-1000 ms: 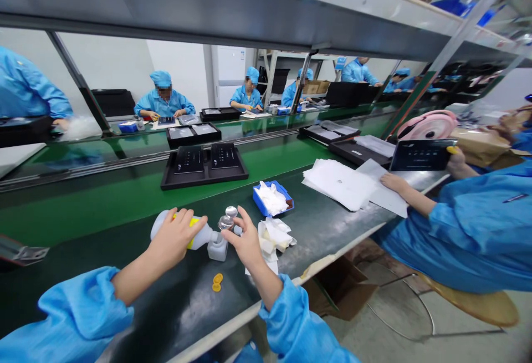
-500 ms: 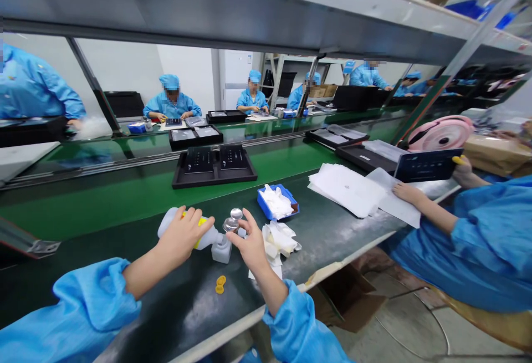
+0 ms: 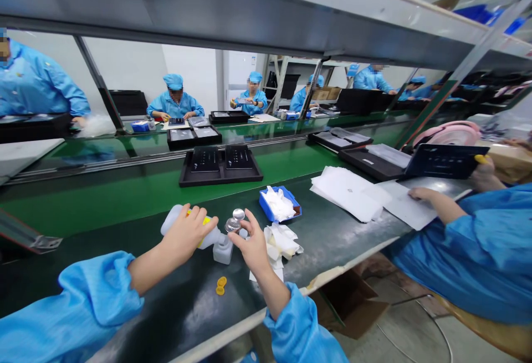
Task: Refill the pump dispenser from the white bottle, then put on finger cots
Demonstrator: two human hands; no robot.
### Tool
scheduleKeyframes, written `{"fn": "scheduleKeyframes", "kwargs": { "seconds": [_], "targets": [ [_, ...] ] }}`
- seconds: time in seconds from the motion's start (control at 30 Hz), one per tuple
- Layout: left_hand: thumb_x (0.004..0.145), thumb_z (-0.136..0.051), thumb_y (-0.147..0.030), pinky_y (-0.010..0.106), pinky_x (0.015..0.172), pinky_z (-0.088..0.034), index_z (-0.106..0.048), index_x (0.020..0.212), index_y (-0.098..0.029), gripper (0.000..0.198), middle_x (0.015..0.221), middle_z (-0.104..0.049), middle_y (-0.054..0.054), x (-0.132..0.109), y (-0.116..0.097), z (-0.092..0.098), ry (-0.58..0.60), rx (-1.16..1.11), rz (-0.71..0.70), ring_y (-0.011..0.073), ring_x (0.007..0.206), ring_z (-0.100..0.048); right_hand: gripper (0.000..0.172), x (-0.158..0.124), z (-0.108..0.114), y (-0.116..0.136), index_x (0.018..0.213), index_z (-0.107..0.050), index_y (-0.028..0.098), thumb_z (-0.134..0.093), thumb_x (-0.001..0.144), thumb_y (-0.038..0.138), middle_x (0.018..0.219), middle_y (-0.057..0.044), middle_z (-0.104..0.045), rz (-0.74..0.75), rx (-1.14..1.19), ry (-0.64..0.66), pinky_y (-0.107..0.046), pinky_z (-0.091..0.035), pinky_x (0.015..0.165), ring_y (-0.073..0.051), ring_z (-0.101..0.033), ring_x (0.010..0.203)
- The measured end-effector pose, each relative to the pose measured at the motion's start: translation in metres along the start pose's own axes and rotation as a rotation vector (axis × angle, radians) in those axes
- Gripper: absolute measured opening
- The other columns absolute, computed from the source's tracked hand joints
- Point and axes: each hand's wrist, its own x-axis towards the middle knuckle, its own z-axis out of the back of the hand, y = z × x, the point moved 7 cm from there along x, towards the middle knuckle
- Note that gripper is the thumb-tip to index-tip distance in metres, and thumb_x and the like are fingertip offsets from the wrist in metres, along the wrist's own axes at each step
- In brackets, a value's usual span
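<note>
My left hand [image 3: 188, 234] is wrapped around a white plastic bottle [image 3: 169, 221] with a yellow label. The bottle is tipped to the right, its neck at the top of a small square translucent container [image 3: 223, 252] standing on the bench. Whether liquid flows cannot be made out. Between the thumb and fingers of my right hand [image 3: 254, 248] is a shiny metal lid [image 3: 236, 220] with a round hinged-looking top, held just above and right of the container. A yellow plastic cap [image 3: 221, 285] lies on the dark bench in front of them.
A blue bin [image 3: 280, 204] of white wipes and crumpled wipes [image 3: 282, 244] lie right of my hands. Beyond, a black tray [image 3: 221, 178] sits on the green belt [image 3: 137, 185]. White sheets [image 3: 351, 194] lie near a co-worker's sleeve [image 3: 490, 224]. A shelf [image 3: 166, 8] hangs overhead.
My hands keep their hold on the bottle and the lid, nearly unmoved. The view has shifted slightly. On the right, the co-worker's panel and hand have moved right; across the belt, a person has raised an object.
</note>
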Motion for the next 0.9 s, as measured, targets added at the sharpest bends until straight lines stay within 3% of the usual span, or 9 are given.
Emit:
{"fn": "scheduleKeyframes", "kwargs": {
  "seconds": [0.33,0.57,0.9],
  "targets": [
    [0.085,-0.027,-0.014,0.051,0.112,-0.047,-0.043,0.131,-0.030,0.052,0.119,-0.055,0.008,0.001,-0.006,0.012,-0.003,0.080,-0.030,0.0253,0.121,-0.058,0.094,-0.001,0.000,0.000,0.144,-0.036,0.009,-0.075,0.064,0.039,0.109,-0.009,-0.064,-0.003,-0.011,-0.008,-0.045,-0.036,0.107,-0.026,-0.058,0.105],
    [0.086,-0.025,-0.013,0.050,0.105,-0.052,-0.049,0.124,-0.029,0.048,0.111,-0.059,0.007,0.006,-0.012,0.015,-0.105,0.200,-0.052,0.0230,0.112,-0.063,0.093,-0.001,0.001,-0.001,0.143,-0.035,0.009,-0.075,0.064,0.038,0.107,-0.008,-0.065,0.002,0.014,-0.014,-0.045,-0.036,0.107,-0.026,-0.058,0.104],
    [0.083,-0.028,-0.010,0.046,0.094,-0.056,-0.056,0.109,-0.024,0.041,0.100,-0.062,0.008,0.008,-0.028,0.033,-0.291,0.396,-0.114,0.0239,0.100,-0.067,0.091,-0.003,0.001,0.000,0.143,-0.035,0.011,-0.075,0.065,0.035,0.106,-0.008,-0.066,0.000,0.022,-0.021,-0.045,-0.035,0.108,-0.026,-0.059,0.106]
  ]
}}
